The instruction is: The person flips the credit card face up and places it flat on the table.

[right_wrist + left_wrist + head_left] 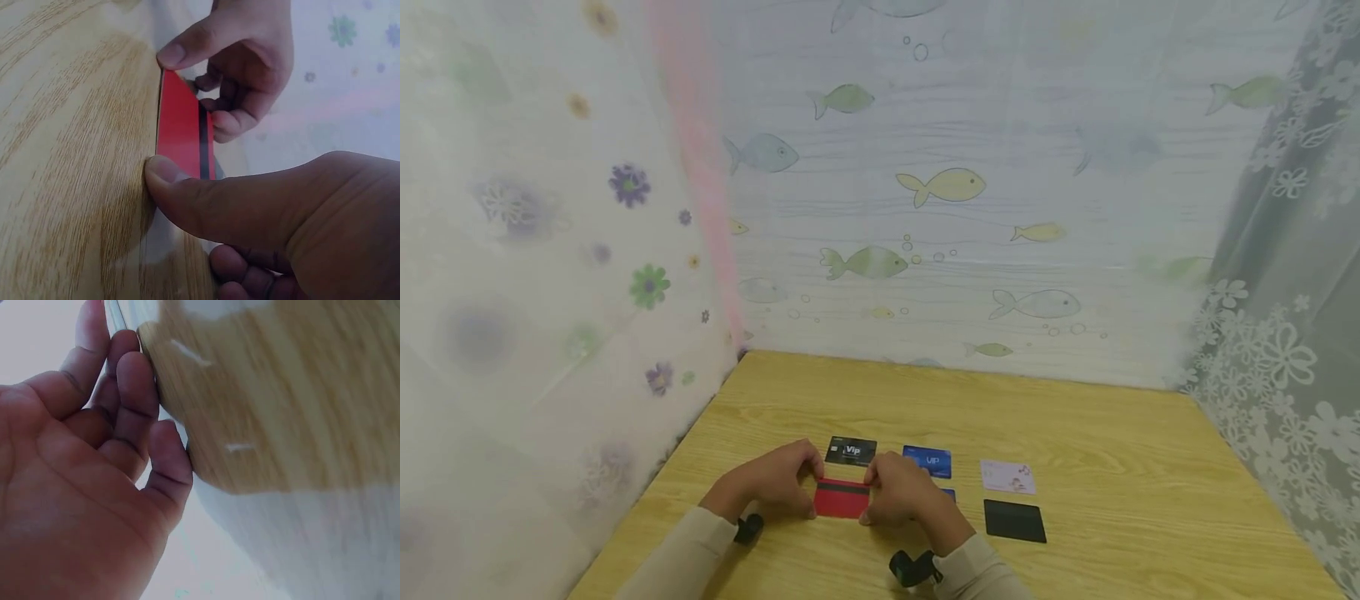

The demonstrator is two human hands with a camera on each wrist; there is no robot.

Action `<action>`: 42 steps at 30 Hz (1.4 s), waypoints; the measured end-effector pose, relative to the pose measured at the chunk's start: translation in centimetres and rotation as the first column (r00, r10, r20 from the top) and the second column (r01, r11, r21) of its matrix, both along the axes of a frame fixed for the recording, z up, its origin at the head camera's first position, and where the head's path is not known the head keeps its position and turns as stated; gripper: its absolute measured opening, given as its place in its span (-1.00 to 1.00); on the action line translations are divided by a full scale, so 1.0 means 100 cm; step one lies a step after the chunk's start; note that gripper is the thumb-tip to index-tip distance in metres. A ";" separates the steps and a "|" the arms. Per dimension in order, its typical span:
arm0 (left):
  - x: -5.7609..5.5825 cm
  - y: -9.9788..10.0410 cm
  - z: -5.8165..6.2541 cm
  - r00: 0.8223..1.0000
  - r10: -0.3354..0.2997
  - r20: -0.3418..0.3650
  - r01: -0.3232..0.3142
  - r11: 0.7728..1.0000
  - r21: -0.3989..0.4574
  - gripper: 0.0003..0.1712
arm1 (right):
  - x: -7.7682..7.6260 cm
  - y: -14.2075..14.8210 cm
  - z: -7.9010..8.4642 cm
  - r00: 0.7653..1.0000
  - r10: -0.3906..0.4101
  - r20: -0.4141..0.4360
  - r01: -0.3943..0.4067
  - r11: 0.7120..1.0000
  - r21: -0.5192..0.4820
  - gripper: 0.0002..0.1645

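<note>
A red card with a dark stripe along its far edge lies low over the wooden table, between both hands. My left hand grips its left end, thumb at the near corner and forefinger at the far one. At the other end my right hand holds it the same way. From the right wrist view, both thumbs press the near edge of the red card. The left wrist view shows the left hand with curled fingers, the card out of sight. Just beyond is a black "Vip" card.
A blue VIP card lies beyond the right hand, and another blue card is mostly hidden behind it. Farther right are a pale pink patterned card and a black card. Patterned curtains border the table.
</note>
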State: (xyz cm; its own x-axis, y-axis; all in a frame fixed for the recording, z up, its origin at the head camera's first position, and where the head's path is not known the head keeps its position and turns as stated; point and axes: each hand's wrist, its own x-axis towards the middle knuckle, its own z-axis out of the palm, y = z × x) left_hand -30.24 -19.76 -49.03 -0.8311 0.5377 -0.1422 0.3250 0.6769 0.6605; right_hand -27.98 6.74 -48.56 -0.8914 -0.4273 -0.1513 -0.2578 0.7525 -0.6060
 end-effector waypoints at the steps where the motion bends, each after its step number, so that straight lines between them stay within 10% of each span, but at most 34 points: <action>1: 0.000 0.000 0.000 1.000 -0.003 -0.007 0.003 1.000 -0.006 -0.45 | 0.000 0.000 0.000 1.000 0.001 -0.006 -0.001 1.000 0.001 -0.48; 42: -0.004 0.013 0.016 0.994 -0.093 -0.061 0.107 0.943 0.316 -0.52 | -0.002 -0.014 -0.007 0.987 0.079 -0.140 -0.102 0.981 -0.167 -0.50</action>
